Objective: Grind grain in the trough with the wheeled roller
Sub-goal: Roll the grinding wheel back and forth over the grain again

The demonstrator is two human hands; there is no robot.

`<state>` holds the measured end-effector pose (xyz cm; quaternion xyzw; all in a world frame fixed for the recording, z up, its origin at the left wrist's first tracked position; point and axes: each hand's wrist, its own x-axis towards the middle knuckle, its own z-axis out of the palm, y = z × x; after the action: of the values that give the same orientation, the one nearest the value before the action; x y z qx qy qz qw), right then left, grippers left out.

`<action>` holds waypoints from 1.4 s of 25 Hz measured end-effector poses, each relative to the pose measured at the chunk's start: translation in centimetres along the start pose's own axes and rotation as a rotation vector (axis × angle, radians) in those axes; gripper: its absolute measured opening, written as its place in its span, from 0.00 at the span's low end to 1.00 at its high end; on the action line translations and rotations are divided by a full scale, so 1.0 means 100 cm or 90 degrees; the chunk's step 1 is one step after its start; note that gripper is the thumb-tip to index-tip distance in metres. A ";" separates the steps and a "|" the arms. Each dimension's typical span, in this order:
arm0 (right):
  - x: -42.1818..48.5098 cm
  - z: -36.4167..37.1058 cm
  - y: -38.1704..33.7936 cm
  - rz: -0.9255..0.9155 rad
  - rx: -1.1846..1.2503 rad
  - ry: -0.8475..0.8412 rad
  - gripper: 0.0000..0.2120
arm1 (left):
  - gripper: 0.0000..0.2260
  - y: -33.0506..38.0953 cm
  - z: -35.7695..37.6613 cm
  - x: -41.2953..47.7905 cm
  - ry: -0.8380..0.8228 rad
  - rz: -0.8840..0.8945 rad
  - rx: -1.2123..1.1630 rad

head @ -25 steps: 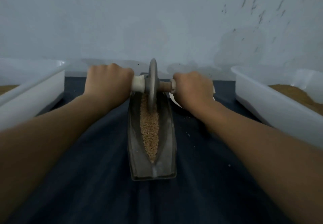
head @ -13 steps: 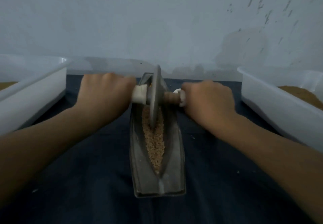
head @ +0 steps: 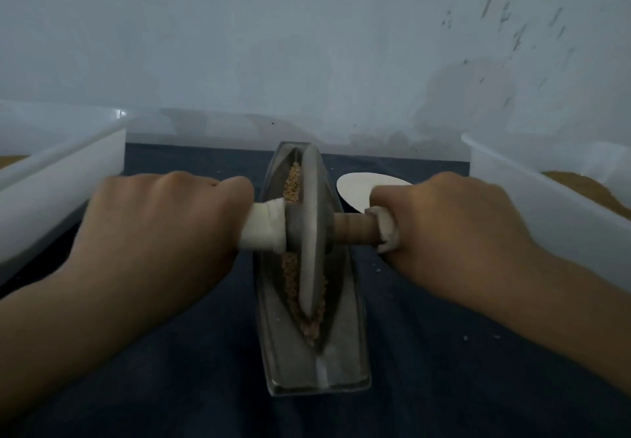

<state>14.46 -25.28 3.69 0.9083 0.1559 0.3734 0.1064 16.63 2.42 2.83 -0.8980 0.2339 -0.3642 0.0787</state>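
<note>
A narrow boat-shaped metal trough (head: 345, 362) lies lengthwise on a dark blue cloth, with tan grain (head: 293, 178) along its groove. The wheeled roller (head: 310, 232), a grey metal disc on a wooden axle, stands upright in the groove over the middle of the trough. My left hand (head: 160, 229) is closed around the axle's white-wrapped left handle. On the other side, my right hand (head: 454, 229) grips the taped right handle. Much of the grain beneath the disc is hidden.
A white plastic tub (head: 61, 178) stands at the left and another white tub (head: 546, 198) holding brown meal at the right. A white spoon-like oval (head: 358, 188) lies on the blue cloth (head: 426, 386) behind my right hand. A pale wall rises close behind. Stray grains dot the cloth.
Both hands have drawn the roller back along the trough, from its far end to about its middle. The white oval behind my right hand has come into sight.
</note>
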 end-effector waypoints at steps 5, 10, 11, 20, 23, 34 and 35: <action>0.065 0.068 -0.003 0.122 -0.034 -0.070 0.09 | 0.07 -0.005 0.049 0.063 -0.062 -0.091 0.097; 0.058 0.069 -0.004 0.163 0.008 -0.107 0.04 | 0.01 0.000 0.036 0.077 -0.087 -0.080 0.102; 0.045 0.058 -0.005 0.128 -0.004 -0.092 0.07 | 0.04 0.002 0.030 0.059 -0.084 -0.074 0.087; 0.046 0.046 -0.007 0.095 -0.056 -0.093 0.12 | 0.10 -0.001 0.033 0.040 -0.081 -0.070 0.100; 0.085 0.073 -0.008 0.187 -0.016 -0.128 0.06 | 0.01 -0.004 0.054 0.085 -0.085 -0.123 0.083; 0.008 0.009 -0.009 0.064 -0.017 -0.090 0.18 | 0.18 0.003 0.008 0.017 -0.025 -0.012 0.071; 0.023 0.022 -0.011 0.078 -0.064 -0.111 0.19 | 0.17 0.003 0.020 0.026 -0.050 -0.050 0.085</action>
<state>17.34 -23.60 3.31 0.9387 0.0711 0.3061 0.1417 19.54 0.89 2.90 -0.9129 0.1704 -0.3461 0.1330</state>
